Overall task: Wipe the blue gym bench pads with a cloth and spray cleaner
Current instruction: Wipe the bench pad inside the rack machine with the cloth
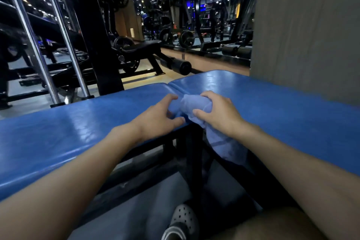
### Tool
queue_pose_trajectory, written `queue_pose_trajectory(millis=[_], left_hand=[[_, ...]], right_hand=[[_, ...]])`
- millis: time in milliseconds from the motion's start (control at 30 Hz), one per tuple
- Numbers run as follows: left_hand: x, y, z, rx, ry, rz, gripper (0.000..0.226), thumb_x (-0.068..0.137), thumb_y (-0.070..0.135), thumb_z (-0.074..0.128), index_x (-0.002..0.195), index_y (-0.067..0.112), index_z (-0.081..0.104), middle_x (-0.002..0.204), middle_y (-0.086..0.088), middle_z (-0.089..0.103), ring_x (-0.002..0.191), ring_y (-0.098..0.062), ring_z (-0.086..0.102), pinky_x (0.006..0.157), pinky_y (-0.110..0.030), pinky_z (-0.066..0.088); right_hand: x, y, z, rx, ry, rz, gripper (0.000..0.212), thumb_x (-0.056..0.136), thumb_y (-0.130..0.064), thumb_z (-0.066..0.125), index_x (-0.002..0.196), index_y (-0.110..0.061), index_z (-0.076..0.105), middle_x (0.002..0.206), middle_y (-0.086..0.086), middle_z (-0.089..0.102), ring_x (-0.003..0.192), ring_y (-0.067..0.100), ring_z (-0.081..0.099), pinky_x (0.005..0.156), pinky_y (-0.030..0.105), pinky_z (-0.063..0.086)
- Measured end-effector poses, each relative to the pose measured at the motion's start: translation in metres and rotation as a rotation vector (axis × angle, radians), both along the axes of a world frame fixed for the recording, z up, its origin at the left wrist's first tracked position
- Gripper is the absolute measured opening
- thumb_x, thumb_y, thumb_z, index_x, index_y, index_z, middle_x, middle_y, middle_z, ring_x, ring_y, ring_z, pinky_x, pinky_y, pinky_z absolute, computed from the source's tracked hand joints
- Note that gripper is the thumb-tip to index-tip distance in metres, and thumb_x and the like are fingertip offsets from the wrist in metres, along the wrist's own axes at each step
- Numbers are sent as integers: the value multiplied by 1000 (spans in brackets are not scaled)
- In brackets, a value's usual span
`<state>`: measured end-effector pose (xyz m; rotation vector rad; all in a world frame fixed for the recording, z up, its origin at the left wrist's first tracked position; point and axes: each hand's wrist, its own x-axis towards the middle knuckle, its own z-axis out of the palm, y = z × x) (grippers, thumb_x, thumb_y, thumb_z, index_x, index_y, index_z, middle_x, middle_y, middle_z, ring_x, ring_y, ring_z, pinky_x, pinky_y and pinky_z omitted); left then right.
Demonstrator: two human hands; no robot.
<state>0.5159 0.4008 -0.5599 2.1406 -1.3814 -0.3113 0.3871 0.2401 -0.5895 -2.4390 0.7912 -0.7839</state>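
I am looking down on a blue bench (116,107) made of two padded sections that meet at a seam (168,84). The left pad (48,142) and the right pad (282,107) both shine under the ceiling lights.

A pale blue cloth (190,104) lies bunched on the near edge of the bench, right where the two pads meet. Its loose end hangs down in front of the bench's black frame (194,142).

The right hand (218,112) holds the bunched cloth from the right, fingers curled over the top of it and the thumb pressed in on the near side. The left hand (157,117) is at the cloth's left end, fingers bent, pinching a fold between thumb and fingertips, with its heel over the left pad. Both forearms reach in from the bottom of the view.

Below the bench I can see a grey floor (136,210) and a grey shoe (182,220) with holes in its top. A grey wall panel (303,25) rises just behind the right pad. To the left stand two chrome rails (29,35), and behind them are dark weight machines and a black bench with plates (140,48).
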Motion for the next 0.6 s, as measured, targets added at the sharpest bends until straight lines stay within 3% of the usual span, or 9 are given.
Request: queue_pose_trajectory(millis=[100, 167, 267, 367, 433, 500, 600], left_hand=[[-43, 12, 15, -122, 225, -109, 75, 89, 28, 74, 148, 37, 30, 88, -11, 68, 76, -17, 64, 69, -21, 51], [-68, 21, 25, -183, 346, -160, 80, 86, 24, 77, 149, 36, 29, 98, -13, 69, 82, -16, 66, 72, -24, 56], [-97, 34, 39, -300, 459, -178, 78, 82, 16, 81, 144, 32, 37, 121, -13, 61, 103, -30, 68, 77, -42, 61], [-115, 38, 53, -416, 563, -176, 73, 77, 7, 76, 136, 33, 42, 126, -17, 57, 103, -38, 66, 77, -49, 60], [-124, 34, 65, -485, 602, -202, 65, 76, 6, 69, 130, 33, 46, 127, -15, 56, 95, -31, 65, 68, -38, 56], [-132, 28, 76, -532, 647, -241, 48, 86, -2, 62, 120, 31, 52, 118, -21, 59, 82, -27, 62, 62, -33, 53], [-147, 10, 86, -526, 591, -301, 29, 93, 0, 61, 108, 24, 63, 117, -20, 64, 93, -25, 63, 80, -38, 56]], right_hand=[[-36, 34, 23, 221, -179, 17, 45, 85, -47, 70, 122, -26, 55, 110, -5, 59, 101, 15, 55, 82, 29, 46], [-57, 58, 39, 370, -203, 60, 39, 92, -48, 61, 123, -25, 51, 109, -8, 58, 97, 10, 57, 76, 22, 46], [-86, 85, 55, 672, -235, 142, 42, 100, -46, 47, 133, -20, 47, 126, 6, 63, 105, 16, 64, 92, 36, 54], [-125, 100, 81, 845, -232, 249, 53, 100, -32, 54, 149, -26, 34, 137, 4, 59, 117, 17, 61, 102, 39, 49], [-154, 106, 98, 862, -201, 378, 64, 94, -17, 65, 149, -31, 35, 135, 2, 62, 119, 17, 61, 103, 40, 48], [-177, 113, 111, 825, -153, 451, 62, 89, 1, 66, 140, -26, 46, 122, 0, 69, 113, 16, 65, 94, 36, 55], [-200, 113, 120, 606, -88, 240, 39, 83, 3, 72, 114, -16, 59, 98, -2, 72, 88, 8, 70, 71, 24, 57]])
